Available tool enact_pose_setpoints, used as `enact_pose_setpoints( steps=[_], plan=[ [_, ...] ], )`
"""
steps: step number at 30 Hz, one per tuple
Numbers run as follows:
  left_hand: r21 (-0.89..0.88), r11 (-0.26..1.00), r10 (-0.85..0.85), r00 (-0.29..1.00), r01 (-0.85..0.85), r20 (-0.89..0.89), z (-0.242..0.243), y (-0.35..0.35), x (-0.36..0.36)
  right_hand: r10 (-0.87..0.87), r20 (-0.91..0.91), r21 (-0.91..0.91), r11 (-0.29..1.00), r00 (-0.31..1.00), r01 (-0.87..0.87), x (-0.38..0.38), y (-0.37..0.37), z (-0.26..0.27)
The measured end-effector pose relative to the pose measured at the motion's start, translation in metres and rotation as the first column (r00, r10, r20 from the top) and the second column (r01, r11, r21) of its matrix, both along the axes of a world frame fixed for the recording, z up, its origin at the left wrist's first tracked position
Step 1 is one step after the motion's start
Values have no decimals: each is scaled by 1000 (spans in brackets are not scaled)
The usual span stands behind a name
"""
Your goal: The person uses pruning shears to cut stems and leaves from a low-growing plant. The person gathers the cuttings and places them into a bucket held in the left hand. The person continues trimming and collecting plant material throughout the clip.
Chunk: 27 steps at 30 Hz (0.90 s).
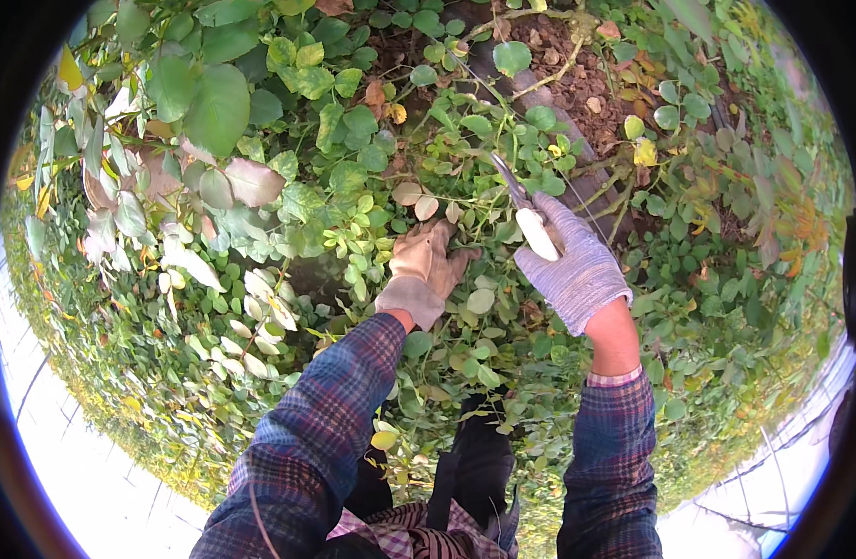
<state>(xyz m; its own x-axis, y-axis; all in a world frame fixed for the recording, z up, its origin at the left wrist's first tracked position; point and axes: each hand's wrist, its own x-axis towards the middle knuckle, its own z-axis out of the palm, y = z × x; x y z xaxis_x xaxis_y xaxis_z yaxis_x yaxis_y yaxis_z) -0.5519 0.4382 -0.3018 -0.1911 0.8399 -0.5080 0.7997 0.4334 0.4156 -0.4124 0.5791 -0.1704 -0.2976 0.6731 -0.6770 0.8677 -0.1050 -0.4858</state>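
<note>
My left hand (428, 265), in a tan work glove with a pale cuff, reaches down among the leaves of a rose bush (358, 175). Its fingertips are partly hidden by foliage, so whether it grips a stem does not show. To its right, my right hand (575, 258), in a grey knitted glove, is closed around pruning shears (538, 234) with a white handle. The dark metal blades point up and to the left, over green stems. Pinkish leaves (426, 207) lie just above my left hand's fingers.
Leafy stems surround both hands. A thin wire (585, 209) runs diagonally by my right hand. Behind it are thick woody canes (613, 178), a dark strip (575, 140) along the ground and brown soil litter (575, 84). Large leaves (218, 112) stand close at upper left.
</note>
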Motion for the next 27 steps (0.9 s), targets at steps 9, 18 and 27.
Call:
enact_pose_setpoints(
  steps=[9,18,27],
  plan=[
    [214,903,-292,897,373,-332,-4,-20,-6,218,319,108,959,922,-264,-20,17,-47],
    [207,969,81,966,-134,246,44,-6,14,-175,-92,-86,982,980,167,-71,14,-136],
    [-403,836,-75,806,372,587,4,-40,15,-325,-163,-438,870,931,227,21,8,-18]
  ],
)
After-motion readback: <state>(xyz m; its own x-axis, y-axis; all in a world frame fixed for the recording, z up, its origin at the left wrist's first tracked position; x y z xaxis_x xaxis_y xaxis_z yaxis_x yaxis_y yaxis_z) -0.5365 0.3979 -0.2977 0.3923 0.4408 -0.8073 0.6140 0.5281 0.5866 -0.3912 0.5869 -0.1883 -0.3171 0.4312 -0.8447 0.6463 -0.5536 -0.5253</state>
